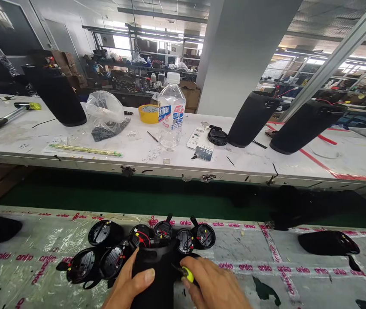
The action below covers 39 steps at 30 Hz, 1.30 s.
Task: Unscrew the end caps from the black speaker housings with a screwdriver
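Note:
A black fabric-covered cylinder (pixel 157 274), like a portable speaker body, stands upright at the bottom middle. My left hand (pixel 129 283) grips it from the left, with the thumb across its front. Close against its right side, my right hand (pixel 213 283) is closed on a small hand tool (pixel 187 274) with a bright yellow-green handle and a dark, thin end. The kind of tool is not clear, and its tip is lost against the black cylinder. Just beyond my hands lie several black round caps (pixel 101 231) with red wires and small connectors inside.
A white shelf (pixel 131 159) crosses the view, holding a water bottle (pixel 171 111), yellow tape roll (pixel 148 113), plastic bag (pixel 105 111), hammer (pixel 9 116) and black cylinders (pixel 250 120). Another black cylinder (pixel 327 243) lies at right on the plastic-covered bench (pixel 234 249).

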Motion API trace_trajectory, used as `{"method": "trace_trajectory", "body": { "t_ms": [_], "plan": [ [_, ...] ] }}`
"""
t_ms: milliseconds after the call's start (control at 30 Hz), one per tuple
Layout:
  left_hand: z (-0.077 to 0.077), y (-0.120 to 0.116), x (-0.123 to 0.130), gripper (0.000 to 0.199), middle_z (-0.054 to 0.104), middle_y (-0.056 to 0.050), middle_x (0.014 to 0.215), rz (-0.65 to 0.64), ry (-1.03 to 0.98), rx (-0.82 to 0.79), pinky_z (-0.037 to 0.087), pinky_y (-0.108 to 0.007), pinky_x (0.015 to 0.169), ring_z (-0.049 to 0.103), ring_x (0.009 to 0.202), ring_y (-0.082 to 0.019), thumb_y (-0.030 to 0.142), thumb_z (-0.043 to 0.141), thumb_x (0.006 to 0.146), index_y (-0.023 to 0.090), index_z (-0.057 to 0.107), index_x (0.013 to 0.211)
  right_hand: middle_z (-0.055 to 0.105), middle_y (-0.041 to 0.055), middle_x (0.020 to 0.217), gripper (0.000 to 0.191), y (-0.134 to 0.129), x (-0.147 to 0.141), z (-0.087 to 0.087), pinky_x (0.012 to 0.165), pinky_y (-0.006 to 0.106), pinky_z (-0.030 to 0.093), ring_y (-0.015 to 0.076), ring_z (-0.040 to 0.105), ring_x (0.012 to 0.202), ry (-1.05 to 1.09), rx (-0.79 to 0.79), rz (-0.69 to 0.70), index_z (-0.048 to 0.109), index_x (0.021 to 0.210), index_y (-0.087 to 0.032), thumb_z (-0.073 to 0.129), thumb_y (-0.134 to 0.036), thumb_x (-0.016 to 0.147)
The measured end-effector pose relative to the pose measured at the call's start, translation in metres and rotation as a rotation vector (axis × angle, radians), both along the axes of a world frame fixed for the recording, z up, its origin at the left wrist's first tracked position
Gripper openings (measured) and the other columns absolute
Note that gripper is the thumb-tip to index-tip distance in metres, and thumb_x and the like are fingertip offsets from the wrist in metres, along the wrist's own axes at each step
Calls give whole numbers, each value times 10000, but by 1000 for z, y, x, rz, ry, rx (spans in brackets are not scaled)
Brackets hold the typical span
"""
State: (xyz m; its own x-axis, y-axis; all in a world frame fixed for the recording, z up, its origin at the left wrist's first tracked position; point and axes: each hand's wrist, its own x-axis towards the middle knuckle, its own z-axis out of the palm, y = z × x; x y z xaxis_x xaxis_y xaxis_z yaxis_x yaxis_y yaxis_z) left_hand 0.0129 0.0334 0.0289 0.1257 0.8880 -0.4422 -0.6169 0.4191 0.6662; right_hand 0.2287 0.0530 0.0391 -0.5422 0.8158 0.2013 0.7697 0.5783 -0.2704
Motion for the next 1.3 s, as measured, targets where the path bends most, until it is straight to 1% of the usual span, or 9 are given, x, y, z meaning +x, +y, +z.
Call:
{"method": "trace_trajectory", "body": {
  "t_ms": [133,300,400,533,633,833,967,1133,1300],
  "plan": [
    [16,-3,0,612,822,-114,1176,-54,68,37,549,-515,1046,709,1200,-417,435,849,734,236,720,1299,654,-72,835,415,12,4,17,512,308,437,182,695,689,-169,147,142,479,1099,-277,787,-184,837],
    [23,-7,-2,629,820,-79,1181,-94,154,15,551,-471,1035,687,1226,-395,439,880,702,258,723,1283,608,-48,788,354,12,1,19,467,350,345,192,633,625,-225,208,214,457,1051,-259,771,-278,889],
    [17,-9,-4,675,794,-75,1261,-82,205,17,517,-476,1085,645,1292,-402,445,880,693,268,700,1319,592,-43,782,360,12,1,18,466,359,325,198,619,617,-228,238,221,456,1052,-253,769,-268,874],
    [-1,-13,-8,842,685,-140,1445,-38,260,-2,432,-569,1173,516,1426,-455,450,894,679,215,612,1437,584,-51,776,374,14,3,19,476,357,331,191,605,606,-218,248,240,452,1040,-256,768,-229,842],
    [-8,-14,-9,910,640,-162,1496,-49,260,3,408,-595,1188,471,1459,-468,463,897,674,200,564,1480,581,-52,769,356,15,4,20,470,356,314,190,598,599,-221,244,247,444,1028,-260,730,-185,828],
    [4,-9,-7,824,681,-111,1453,-139,254,97,426,-546,1177,521,1422,-431,466,865,709,240,578,1448,593,-34,772,339,14,7,27,474,359,301,201,598,599,-309,233,270,444,1050,-246,691,-182,827],
    [5,-9,-6,809,672,-100,1463,-119,314,52,393,-534,1196,499,1437,-419,459,864,705,245,591,1436,610,-17,779,384,15,8,35,472,366,316,210,599,595,-384,213,321,448,1028,-235,729,-198,770],
    [7,-4,-4,718,728,-69,1376,-199,168,124,440,-495,1150,591,1340,-395,415,854,716,269,635,1384,609,-10,800,393,18,11,35,475,363,327,210,600,603,-391,207,354,456,1029,-231,707,-172,733],
    [4,4,-4,770,707,-107,1386,-303,75,222,410,-553,1159,568,1351,-425,433,815,740,237,590,1450,594,-21,799,381,19,13,35,488,360,315,203,578,600,-360,201,357,433,989,-248,669,-100,730]
  ]
}}
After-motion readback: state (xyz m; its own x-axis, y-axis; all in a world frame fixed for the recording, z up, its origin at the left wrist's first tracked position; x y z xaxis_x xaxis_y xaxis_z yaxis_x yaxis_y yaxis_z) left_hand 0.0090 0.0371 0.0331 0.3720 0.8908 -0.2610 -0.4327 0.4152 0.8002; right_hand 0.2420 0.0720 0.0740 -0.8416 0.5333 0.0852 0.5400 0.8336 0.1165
